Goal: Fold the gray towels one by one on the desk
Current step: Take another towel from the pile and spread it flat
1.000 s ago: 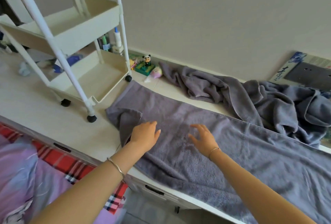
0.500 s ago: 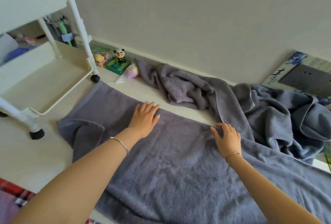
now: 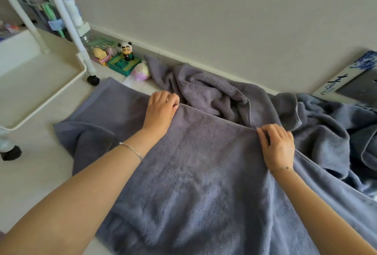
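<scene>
On the white desk (image 3: 30, 173), the gray towel (image 3: 193, 173) lay spread flat near us. Our left hand (image 3: 161, 110) gripped its far edge with curled fingers, and our right hand (image 3: 277, 146) pinched the same edge further right. Beyond it, a heap of gray towels (image 3: 224, 95) lay along the wall (image 3: 204, 20), right of a panda figure (image 3: 126, 50).

We see soft, even daylight, bright on the pale wall (image 3: 224, 20) and bench (image 3: 36, 183), casting only faint shadows. Wide-angle distortion bows the white cart (image 3: 67, 20) posts at the left edge, and fine detail looks slightly smeared throughout.
</scene>
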`<state>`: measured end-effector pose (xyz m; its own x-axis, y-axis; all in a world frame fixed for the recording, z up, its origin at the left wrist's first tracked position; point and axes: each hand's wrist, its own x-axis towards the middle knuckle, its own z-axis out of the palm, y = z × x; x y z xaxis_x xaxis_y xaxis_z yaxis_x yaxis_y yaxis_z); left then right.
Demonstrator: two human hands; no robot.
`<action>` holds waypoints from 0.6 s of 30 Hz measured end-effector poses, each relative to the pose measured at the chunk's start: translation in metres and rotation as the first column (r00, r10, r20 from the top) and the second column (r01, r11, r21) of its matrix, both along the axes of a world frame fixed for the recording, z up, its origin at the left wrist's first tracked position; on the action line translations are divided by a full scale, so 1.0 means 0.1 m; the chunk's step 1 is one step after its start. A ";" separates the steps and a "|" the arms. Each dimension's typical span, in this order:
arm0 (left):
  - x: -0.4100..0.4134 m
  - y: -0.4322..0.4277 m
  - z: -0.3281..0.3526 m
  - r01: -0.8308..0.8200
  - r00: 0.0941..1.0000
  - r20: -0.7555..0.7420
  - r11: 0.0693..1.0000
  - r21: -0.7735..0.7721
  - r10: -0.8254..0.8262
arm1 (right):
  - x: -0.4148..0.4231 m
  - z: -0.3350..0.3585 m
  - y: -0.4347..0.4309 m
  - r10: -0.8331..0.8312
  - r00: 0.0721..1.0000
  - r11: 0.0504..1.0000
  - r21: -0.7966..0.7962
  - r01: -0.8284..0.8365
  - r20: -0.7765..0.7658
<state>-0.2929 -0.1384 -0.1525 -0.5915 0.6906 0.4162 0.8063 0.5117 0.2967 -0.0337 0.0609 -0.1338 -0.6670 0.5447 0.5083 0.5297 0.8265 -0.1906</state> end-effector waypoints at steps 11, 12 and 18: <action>0.59 -0.87 -0.31 -0.248 0.898 0.276 0.912 -0.328 0.343 | -0.23 -0.40 -1.43 0.174 0.983 0.950 -0.274 -0.152 0.055; 0.56 -0.98 -0.29 -0.266 0.898 0.265 0.913 -0.308 0.351 | -0.27 -0.44 -1.60 0.196 0.976 0.938 -0.306 -0.160 0.092; 0.50 -1.65 -0.24 -0.321 0.847 0.288 0.861 -0.393 0.447 | -0.36 -0.55 -1.93 0.182 0.926 0.942 -0.330 -0.066 0.331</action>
